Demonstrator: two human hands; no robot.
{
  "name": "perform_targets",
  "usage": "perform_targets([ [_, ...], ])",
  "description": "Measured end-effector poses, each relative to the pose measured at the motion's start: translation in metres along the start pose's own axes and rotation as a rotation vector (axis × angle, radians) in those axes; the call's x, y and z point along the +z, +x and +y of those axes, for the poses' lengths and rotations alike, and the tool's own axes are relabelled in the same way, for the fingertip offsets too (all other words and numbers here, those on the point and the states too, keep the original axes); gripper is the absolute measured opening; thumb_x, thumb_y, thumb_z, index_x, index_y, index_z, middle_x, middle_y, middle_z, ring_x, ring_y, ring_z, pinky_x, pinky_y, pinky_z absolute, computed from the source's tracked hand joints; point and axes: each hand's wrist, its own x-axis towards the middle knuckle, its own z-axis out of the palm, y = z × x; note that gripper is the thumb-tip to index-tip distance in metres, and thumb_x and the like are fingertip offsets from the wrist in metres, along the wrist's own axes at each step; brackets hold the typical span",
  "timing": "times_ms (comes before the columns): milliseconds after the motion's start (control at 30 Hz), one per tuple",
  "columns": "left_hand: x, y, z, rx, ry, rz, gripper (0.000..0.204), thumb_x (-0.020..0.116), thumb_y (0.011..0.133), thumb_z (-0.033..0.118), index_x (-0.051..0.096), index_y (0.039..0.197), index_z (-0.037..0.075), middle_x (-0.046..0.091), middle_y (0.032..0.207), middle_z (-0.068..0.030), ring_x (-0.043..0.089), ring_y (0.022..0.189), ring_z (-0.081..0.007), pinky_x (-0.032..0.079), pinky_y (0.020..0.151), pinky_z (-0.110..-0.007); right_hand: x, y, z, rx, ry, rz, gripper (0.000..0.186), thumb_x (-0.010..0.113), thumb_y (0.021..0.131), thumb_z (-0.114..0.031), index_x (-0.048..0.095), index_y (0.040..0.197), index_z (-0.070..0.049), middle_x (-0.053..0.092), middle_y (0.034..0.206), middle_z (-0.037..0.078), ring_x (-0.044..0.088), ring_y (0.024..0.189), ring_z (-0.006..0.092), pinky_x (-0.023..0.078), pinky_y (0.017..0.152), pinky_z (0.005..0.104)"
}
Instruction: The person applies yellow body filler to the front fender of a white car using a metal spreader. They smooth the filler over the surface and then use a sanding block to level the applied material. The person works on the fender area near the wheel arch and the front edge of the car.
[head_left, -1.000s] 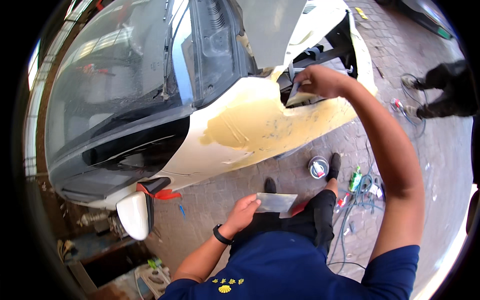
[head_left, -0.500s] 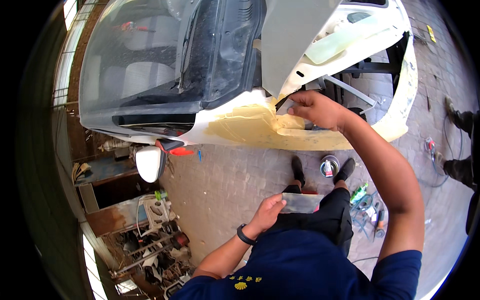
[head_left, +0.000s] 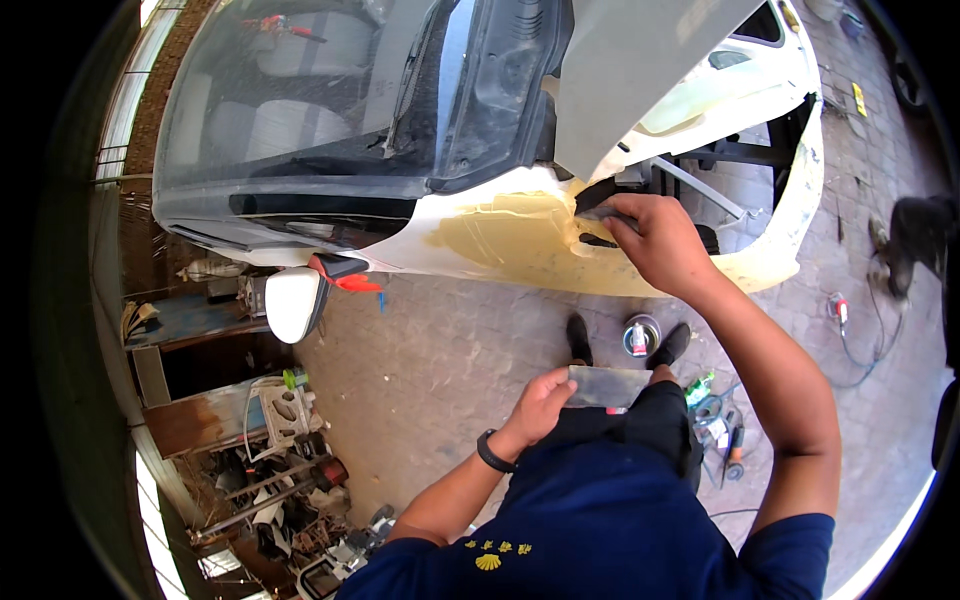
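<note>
Yellow filler patch (head_left: 510,235) under spreader (head_left: 600,212) gripped by right hand (head_left: 660,245), left hand (head_left: 540,405) grasping metal board (head_left: 610,386)

A dark, flat spreader (head_left: 600,213) is pressed edge-on against the yellowish filler patch (head_left: 510,235) on the white car fender (head_left: 770,250), at the patch's right end, far from the body. A grey, rectangular metal board (head_left: 612,386) lies level and near, over the thighs, its long side running left to right.
</note>
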Motion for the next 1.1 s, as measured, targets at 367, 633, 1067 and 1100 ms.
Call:
perform_targets([
  [367,-0.068,0.005,-0.011,0.049,-0.061,-0.158,0.033,0.048,0.111,0.011,0.067,0.131,-0.006,0.074,0.122,-0.0060,0.065,0.113,-0.0122,0.050,0.103,-0.031,0.033,-0.014,-0.016,0.189,-0.001,0.165,0.026,0.068,0.093,-0.018,0.073,0.107,0.003,0.070,0.093,0.028,0.067,0.091,0.0490,0.054,0.082,0.0495],
  [633,-0.154,0.017,-0.001,0.030,-0.065,-0.333,0.033,0.048,0.110,0.011,0.068,0.130,-0.005,0.075,0.119,-0.0051,0.066,0.110,-0.0116,0.051,0.102,-0.030,0.123,-0.057,-0.044,0.325,0.495,0.654,0.029,0.067,0.104,-0.017,0.071,0.119,0.007,0.073,0.095,0.003,0.059,0.083,0.0078,0.051,0.077,0.0276],
  [1067,-0.218,0.019,0.016,0.034,0.041,-0.401,0.033,0.047,0.110,0.010,0.069,0.128,-0.006,0.076,0.120,-0.0070,0.067,0.110,-0.0130,0.052,0.101,-0.031,0.137,-0.055,-0.060,0.363,0.950,0.855,0.029,0.067,0.105,-0.017,0.071,0.123,0.005,0.073,0.106,0.006,0.064,0.094,0.0104,0.052,0.086,0.0274],
  [1100,-0.220,0.021,0.015,0.050,0.055,-0.401,0.033,0.047,0.110,0.010,0.069,0.129,-0.006,0.075,0.120,-0.0075,0.068,0.109,-0.0138,0.053,0.100,-0.031,0.140,-0.061,-0.061,0.338,1.006,0.842,0.030,0.067,0.105,-0.018,0.071,0.124,0.005,0.074,0.108,0.006,0.065,0.096,0.0105,0.052,0.087,0.0274],
])
